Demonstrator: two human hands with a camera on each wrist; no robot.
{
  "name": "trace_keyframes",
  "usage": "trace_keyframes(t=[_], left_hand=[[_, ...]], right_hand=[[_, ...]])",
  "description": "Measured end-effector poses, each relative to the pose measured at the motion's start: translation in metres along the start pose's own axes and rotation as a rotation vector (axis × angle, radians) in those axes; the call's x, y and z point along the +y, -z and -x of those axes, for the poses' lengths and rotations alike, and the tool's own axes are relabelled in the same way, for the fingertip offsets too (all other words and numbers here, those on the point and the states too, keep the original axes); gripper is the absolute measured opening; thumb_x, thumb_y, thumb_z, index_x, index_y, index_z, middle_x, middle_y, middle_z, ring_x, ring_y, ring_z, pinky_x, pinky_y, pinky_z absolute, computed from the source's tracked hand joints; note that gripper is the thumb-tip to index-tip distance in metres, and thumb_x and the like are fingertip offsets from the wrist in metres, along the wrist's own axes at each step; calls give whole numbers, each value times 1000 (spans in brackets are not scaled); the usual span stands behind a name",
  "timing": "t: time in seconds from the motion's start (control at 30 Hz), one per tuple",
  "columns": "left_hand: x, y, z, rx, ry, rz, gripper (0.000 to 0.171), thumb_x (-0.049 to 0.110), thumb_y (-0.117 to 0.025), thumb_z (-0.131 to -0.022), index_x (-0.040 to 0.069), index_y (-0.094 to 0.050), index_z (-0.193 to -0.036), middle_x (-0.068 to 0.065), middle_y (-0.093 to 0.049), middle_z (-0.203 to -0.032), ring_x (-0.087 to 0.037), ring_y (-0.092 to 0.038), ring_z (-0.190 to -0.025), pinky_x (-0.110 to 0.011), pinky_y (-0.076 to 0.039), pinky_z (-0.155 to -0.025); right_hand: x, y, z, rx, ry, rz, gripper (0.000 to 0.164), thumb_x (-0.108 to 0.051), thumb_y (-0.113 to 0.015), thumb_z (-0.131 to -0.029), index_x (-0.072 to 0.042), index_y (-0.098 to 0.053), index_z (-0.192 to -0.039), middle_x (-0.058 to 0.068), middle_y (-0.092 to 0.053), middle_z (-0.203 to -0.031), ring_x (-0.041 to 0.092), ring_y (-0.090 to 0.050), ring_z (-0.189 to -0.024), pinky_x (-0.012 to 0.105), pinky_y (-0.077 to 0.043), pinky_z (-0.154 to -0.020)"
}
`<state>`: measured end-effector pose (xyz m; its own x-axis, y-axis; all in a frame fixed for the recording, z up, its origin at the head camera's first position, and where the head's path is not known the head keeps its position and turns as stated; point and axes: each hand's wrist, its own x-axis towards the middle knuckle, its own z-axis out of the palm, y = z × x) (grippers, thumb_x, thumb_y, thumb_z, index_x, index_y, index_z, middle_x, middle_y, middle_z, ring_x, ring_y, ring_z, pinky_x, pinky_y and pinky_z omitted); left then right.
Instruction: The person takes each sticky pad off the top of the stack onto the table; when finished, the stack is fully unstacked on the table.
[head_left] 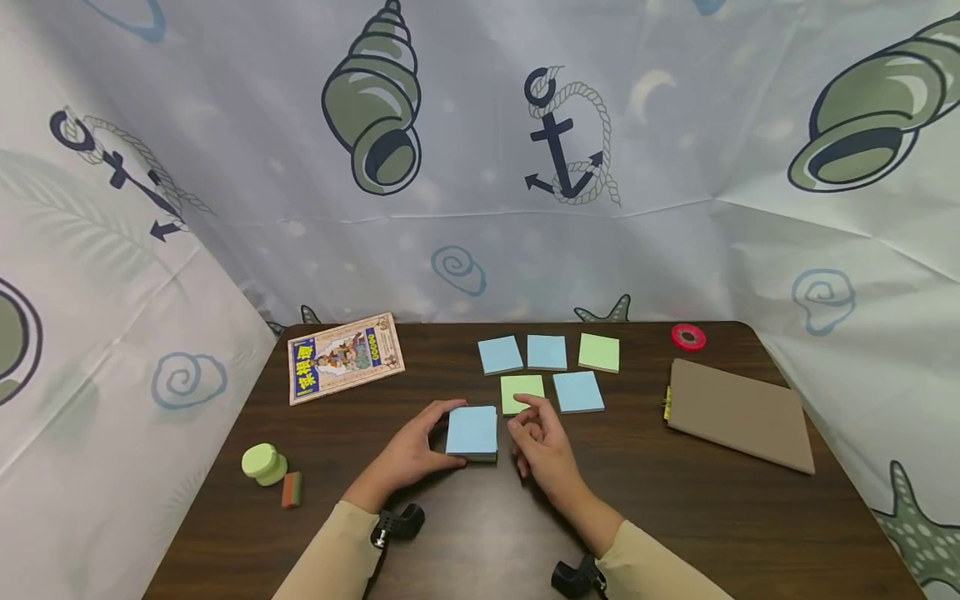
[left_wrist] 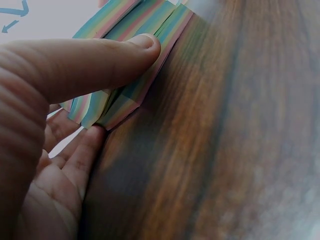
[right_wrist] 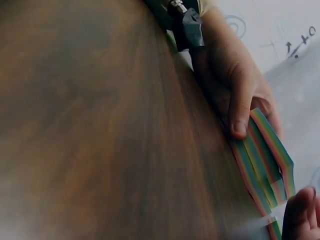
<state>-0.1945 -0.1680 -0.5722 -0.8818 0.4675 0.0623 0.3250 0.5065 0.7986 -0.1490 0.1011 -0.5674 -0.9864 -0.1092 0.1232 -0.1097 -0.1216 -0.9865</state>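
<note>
My left hand [head_left: 408,454] grips a small stack of sticky note pads [head_left: 472,431] between thumb and fingers, with a light-blue sheet on top. In the left wrist view, the thumb presses the stack's rainbow-striped edges [left_wrist: 135,50], and the layers sit unevenly. Just right of the stack, my right hand [head_left: 547,454] holds nothing, its fingers loosely bent. Its index finger overlaps a green pad [head_left: 517,387] in the head view; I cannot tell whether they touch. Behind lie two blue pads [head_left: 500,355] [head_left: 547,352], a green one [head_left: 599,352] and another blue one [head_left: 578,392].
A printed booklet [head_left: 345,358] lies at the back left. A round light-green container [head_left: 264,464] and a small orange-and-green block [head_left: 291,490] are at the left. On the right are a taupe folder-like board [head_left: 738,417] and a red ring-shaped item [head_left: 688,337]. A patterned curtain borders the table.
</note>
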Motion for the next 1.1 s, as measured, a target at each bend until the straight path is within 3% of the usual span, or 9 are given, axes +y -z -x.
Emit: trace_keyframes(t=[0.2, 0.3, 0.5, 0.77, 1.1], left_hand=[[0, 1, 1, -7, -10, 13, 96, 27, -100, -80, 22, -51, -162, 2, -58, -156, -22, -57, -144, -55, -49, -117], [0, 2, 2, -16, -6, 14, 95, 28, -100, -81, 21, -50, -162, 1, -58, -156, -23, -58, -143, -55, -49, -116], [-1, 2, 2, -23, -6, 28, 95, 28, -99, -82, 23, -50, -162, 3, -58, -155, -23, -58, -142, -54, -49, -116], [0, 2, 0, -20, -7, 30, 96, 27, -100, -82, 27, -48, -163, 2, -56, -159, -23, -57, -145, -53, -48, -118], [1, 1, 0, -29, 16, 84, 103, 17, -100, -81, 18, -43, -166, -6, -54, -161, -30, -55, -149, -52, -47, -122]], right_hand=[[3, -7, -7, -81, -69, 13, 64, -16, -72, -107, -7, -41, -163, 13, -55, -107, 9, -50, -54, 25, -47, -43], [3, -8, -8, -152, -93, 138, 71, -19, -77, -104, -13, -42, -165, 16, -56, -110, 9, -49, -53, 27, -48, -44], [5, -8, -10, -230, -39, 344, 76, -19, -83, -99, -11, -45, -164, 20, -55, -114, 9, -51, -62, 28, -51, -46], [4, -8, -12, -220, -61, 359, 83, -19, -85, -98, -10, -40, -167, 19, -56, -113, 9, -52, -60, 29, -51, -46], [4, -7, -11, -220, -52, 347, 81, -14, -85, -97, -8, -41, -164, 19, -56, -114, 9, -53, -60, 28, -51, -46]])
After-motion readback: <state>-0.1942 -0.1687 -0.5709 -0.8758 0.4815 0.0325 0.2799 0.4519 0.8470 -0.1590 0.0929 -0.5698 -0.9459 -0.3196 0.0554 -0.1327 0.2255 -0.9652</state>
